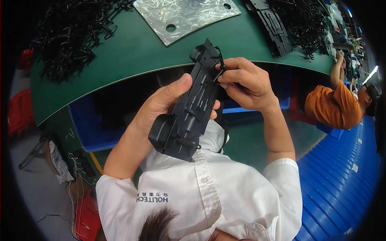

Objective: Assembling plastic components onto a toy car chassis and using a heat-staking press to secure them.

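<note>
My left hand [161,105] grips a long black moulded plastic part [189,114] from the left, thumb laid across its face. The part is held tilted over my lap, its rounded end low and its narrow end up by the table edge. My right hand [246,85] is at the narrow end, its fingertips pinched on a small black clip [221,65] that touches the part there. Whether the clip is seated in the part cannot be told.
The green table [132,52] carries heaps of small black plastic pieces [66,38], a silvery sheet with holes [183,16] and more long black parts [274,29]. Blue bins [90,128] sit under it. A person in orange [333,106] sits at right; red crates [18,112] stand at left.
</note>
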Demonstrator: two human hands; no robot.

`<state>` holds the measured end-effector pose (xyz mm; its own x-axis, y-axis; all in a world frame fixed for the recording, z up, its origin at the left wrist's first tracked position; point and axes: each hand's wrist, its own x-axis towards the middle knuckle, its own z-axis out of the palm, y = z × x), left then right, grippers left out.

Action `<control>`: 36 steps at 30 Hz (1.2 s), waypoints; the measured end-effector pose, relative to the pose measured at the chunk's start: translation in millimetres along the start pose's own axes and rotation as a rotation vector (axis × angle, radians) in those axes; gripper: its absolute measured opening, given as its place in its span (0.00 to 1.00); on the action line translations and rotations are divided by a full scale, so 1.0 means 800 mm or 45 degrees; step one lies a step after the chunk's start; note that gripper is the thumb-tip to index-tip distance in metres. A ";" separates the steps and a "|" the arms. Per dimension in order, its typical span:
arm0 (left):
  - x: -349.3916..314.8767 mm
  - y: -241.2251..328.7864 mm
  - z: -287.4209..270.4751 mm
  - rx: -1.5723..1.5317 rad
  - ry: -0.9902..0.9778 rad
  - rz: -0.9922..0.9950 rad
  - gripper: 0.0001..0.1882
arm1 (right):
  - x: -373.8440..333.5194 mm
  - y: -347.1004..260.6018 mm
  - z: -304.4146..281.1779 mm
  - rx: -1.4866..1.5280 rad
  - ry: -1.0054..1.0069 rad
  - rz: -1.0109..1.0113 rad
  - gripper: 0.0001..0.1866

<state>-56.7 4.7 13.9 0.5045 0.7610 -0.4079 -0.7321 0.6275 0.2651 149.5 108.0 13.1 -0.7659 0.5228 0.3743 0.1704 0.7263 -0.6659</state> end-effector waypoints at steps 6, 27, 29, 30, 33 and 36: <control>0.000 0.002 -0.001 0.047 0.026 0.010 0.29 | 0.004 -0.003 -0.004 0.067 -0.041 0.051 0.14; -0.001 0.000 -0.008 0.325 -0.036 0.093 0.30 | 0.008 -0.019 -0.007 0.157 -0.057 0.165 0.30; -0.001 0.001 -0.007 0.350 -0.032 0.093 0.30 | 0.008 -0.019 -0.008 0.161 -0.053 0.150 0.30; -0.001 0.001 -0.006 0.342 -0.031 0.094 0.30 | 0.008 -0.018 -0.009 0.167 -0.057 0.137 0.30; -0.001 0.002 -0.006 0.343 -0.027 0.094 0.31 | 0.008 -0.017 -0.010 0.181 -0.060 0.139 0.30; -0.001 0.001 -0.008 0.354 -0.038 0.103 0.31 | 0.009 -0.018 -0.008 0.180 -0.023 0.133 0.31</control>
<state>-60.6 3.9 9.2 0.4662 0.8121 -0.3508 -0.6189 0.5828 0.5266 145.9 104.3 29.4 -0.7600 0.5831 0.2871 0.1618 0.5976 -0.7853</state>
